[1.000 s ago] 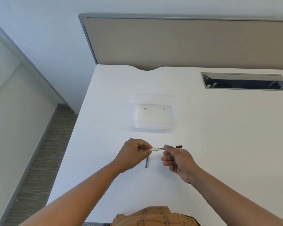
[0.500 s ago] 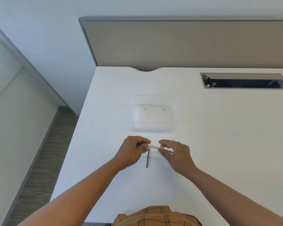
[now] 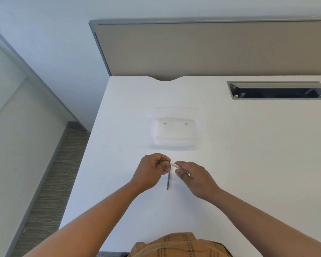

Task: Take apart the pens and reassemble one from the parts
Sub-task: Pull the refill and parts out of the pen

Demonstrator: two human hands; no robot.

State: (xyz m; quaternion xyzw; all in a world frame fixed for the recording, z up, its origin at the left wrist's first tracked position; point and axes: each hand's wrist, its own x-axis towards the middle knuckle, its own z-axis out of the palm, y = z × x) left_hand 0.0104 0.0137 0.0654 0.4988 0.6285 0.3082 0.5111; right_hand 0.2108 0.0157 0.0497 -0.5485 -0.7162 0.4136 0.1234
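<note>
Both hands pinch the slim white plastic pen barrel (image 3: 174,164), left hand (image 3: 152,170) and right hand (image 3: 192,176) bracing opposite ends, likely for twisting apart. A thin dark blue refill tube (image 3: 168,179) lies on the white desk (image 3: 248,164) beneath.

A white desk (image 3: 248,164) runs back to a grey-brown divider panel (image 3: 211,49). Lying flat on it, directly beneath the spot where two hands pinch a pale pen barrel, is a thin dark blue refill (image 3: 168,179), pointing away from the person. Farther back from that grip sits a clear plastic container (image 3: 176,127), apart from the refill. Well off to the right and behind, an open cable hatch (image 3: 278,90) is set into the desktop.
</note>
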